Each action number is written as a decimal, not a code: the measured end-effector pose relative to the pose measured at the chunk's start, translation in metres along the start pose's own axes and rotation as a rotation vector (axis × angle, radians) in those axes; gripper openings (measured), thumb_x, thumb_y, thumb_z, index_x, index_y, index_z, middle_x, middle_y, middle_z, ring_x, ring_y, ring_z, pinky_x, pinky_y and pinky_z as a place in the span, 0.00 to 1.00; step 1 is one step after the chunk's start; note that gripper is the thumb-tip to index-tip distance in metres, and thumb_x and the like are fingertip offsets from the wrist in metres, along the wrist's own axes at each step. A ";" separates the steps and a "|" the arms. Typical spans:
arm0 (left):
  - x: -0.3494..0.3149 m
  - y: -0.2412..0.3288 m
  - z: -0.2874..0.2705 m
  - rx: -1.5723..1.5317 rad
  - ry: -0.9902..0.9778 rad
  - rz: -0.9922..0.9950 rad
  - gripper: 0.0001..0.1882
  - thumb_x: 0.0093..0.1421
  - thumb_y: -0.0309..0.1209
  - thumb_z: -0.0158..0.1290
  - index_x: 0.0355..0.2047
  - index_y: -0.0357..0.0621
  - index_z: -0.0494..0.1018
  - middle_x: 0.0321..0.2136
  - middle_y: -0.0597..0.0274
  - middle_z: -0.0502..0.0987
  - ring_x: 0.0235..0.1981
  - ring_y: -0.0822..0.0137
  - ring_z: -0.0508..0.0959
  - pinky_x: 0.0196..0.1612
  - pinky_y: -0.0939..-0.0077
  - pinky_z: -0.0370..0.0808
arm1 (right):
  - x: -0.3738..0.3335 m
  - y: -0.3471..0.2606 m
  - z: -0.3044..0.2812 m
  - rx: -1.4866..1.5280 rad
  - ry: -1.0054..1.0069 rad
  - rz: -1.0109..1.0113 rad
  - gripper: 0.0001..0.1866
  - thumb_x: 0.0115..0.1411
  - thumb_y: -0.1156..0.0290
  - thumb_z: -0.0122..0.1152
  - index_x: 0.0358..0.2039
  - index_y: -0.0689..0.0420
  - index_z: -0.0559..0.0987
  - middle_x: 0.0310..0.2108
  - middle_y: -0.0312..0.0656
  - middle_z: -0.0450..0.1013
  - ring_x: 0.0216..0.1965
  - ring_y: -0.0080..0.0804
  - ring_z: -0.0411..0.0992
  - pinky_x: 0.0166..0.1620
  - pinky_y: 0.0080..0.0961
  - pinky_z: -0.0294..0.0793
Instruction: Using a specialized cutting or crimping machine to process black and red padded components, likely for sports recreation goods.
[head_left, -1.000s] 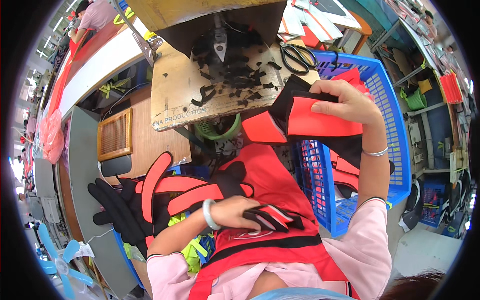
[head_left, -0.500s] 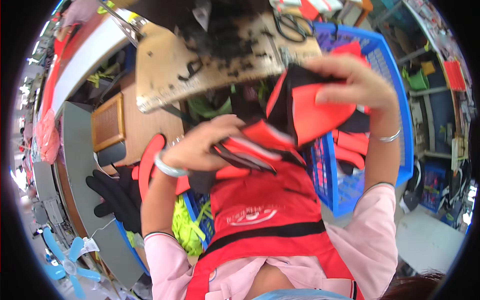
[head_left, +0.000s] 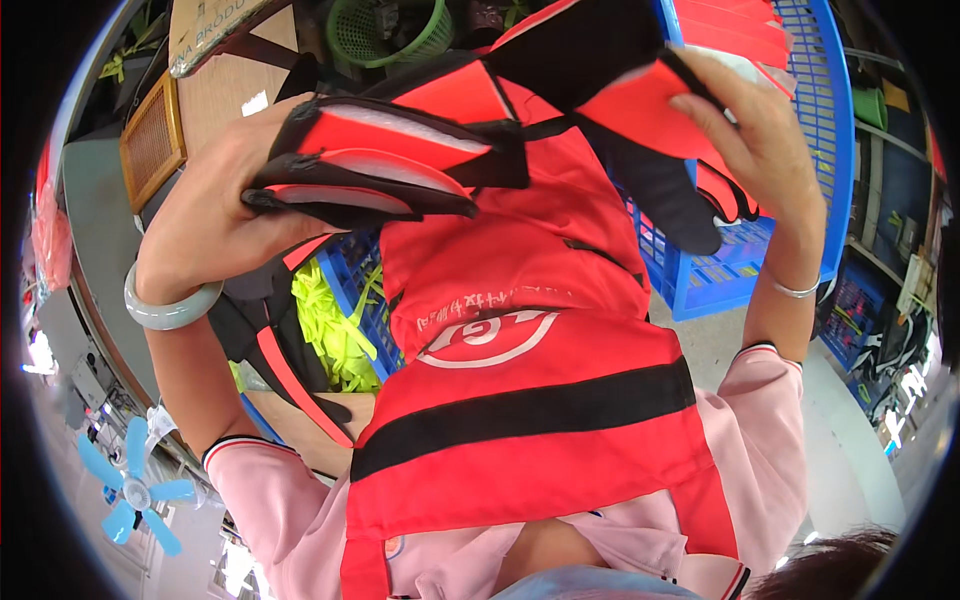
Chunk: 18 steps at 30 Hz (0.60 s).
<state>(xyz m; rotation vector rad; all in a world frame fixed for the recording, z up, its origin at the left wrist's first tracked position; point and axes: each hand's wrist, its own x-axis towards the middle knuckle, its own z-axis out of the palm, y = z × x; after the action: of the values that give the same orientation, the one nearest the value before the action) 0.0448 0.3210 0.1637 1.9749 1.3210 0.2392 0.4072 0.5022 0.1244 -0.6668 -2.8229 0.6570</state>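
Observation:
My left hand (head_left: 215, 200) is closed around a bundle of folded red-and-black fabric pieces (head_left: 400, 130) with white inner layers showing at their edges. The bundle is over my red apron (head_left: 520, 420). To the right, my right hand (head_left: 765, 145) pinches a red-and-black fabric panel (head_left: 640, 105) between thumb and fingers. Its black part stretches leftward toward the bundle; whether the two are joined I cannot tell. A dark padded piece (head_left: 655, 185) hangs below the panel, against the blue crate (head_left: 835, 180).
More red fabric pieces (head_left: 730, 30) are in the crate. A green plastic basket (head_left: 445, 30) is at the far middle. Bright yellow strips (head_left: 325, 335) and a long red-and-black piece (head_left: 295, 380) lie at left. A blue-bladed fan (head_left: 135, 490) appears lower left.
My hands have moved apart, the left one outward with the bundle turned to show its edges. The view has shifted, so the worktable with scissors has left the picture.

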 end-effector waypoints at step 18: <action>-0.028 0.050 0.000 0.105 -0.066 -0.060 0.24 0.41 0.26 0.63 0.43 0.41 0.75 0.49 0.53 0.73 0.48 0.49 0.74 0.50 0.61 0.70 | 0.034 -0.042 0.018 0.956 -0.626 -0.024 0.14 0.63 0.64 0.60 0.31 0.64 0.74 0.33 0.44 0.75 0.35 0.33 0.73 0.42 0.27 0.71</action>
<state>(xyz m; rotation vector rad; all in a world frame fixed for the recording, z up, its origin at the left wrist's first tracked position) 0.0676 0.2868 0.2034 2.0089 1.3726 0.0764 0.3561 0.4769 0.1293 -0.2501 -2.4405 2.2879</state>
